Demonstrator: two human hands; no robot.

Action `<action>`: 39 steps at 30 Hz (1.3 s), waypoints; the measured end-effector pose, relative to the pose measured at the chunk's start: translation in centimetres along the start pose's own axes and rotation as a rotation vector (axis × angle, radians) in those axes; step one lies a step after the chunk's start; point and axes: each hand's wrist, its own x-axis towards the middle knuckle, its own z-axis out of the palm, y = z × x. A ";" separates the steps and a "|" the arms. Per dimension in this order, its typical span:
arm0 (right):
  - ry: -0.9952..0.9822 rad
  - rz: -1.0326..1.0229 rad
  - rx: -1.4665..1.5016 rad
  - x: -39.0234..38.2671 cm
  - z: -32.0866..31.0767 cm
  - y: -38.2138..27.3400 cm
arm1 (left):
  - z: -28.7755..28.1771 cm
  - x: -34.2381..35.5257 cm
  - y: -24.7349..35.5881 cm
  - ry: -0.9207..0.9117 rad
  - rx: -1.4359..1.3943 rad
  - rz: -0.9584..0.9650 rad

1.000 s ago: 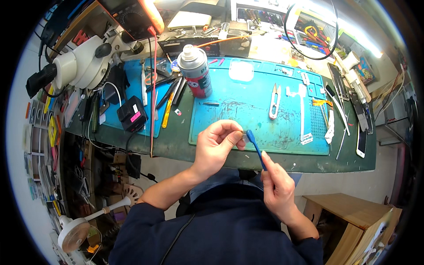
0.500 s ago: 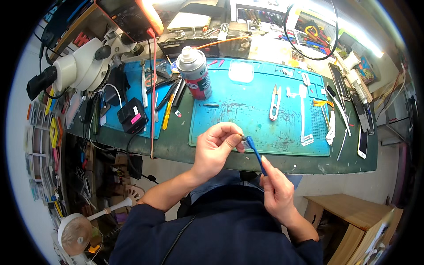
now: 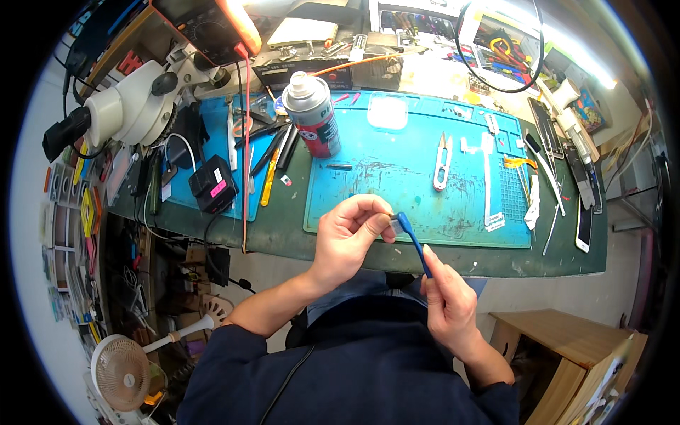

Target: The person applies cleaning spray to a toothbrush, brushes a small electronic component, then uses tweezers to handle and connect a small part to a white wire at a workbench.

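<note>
My right hand (image 3: 451,301) grips the handle of a blue toothbrush (image 3: 416,246), its bristle head raised to the fingertips of my left hand (image 3: 352,239). Thumb and fingers of that left hand are pinched around something small and dark, mostly hidden, which the bristles meet or nearly meet. Both hands are in front of the near edge of a blue work mat (image 3: 354,185). Past them on the mat lie white-handled thread snips (image 3: 443,163) and a small dark strip (image 3: 339,167). A spray can (image 3: 312,120) with a white cap stands at the mat's left part.
A microscope (image 3: 134,106) reaches in at the left, above a black power adapter (image 3: 212,184). Pens and a yellow knife (image 3: 270,177) lie beside the can. At the right are a phone (image 3: 584,228), tweezers and swabs. A fan (image 3: 120,372) stands low left, a wooden cabinet (image 3: 567,340) low right.
The toothbrush and my right hand have shifted slightly to the right. My left hand keeps its pinch in nearly the same place.
</note>
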 end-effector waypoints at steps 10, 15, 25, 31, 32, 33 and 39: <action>0.018 -0.026 -0.030 0.4 0.7 -0.2 | -0.3 0.1 -0.4 0.031 -0.042 0.016; 0.005 0.002 -0.078 0.9 0.4 -0.9 | 0.2 -0.2 0.2 0.024 -0.004 -0.016; 0.120 0.004 -0.242 1.1 0.4 -0.4 | -0.3 0.0 0.2 0.013 -0.055 -0.074; 0.127 0.051 -0.216 1.0 0.1 -0.6 | -0.4 0.2 0.5 0.003 -0.116 -0.105; 0.132 -0.008 -0.198 0.7 0.1 -0.8 | -0.5 0.2 0.5 -0.002 -0.109 -0.113; 0.136 -0.066 -0.180 0.4 0.1 -1.0 | -0.5 0.2 0.5 -0.008 -0.103 -0.121; 0.114 -0.071 -0.225 0.7 0.0 -1.4 | -0.6 0.4 0.9 -0.022 -0.121 -0.177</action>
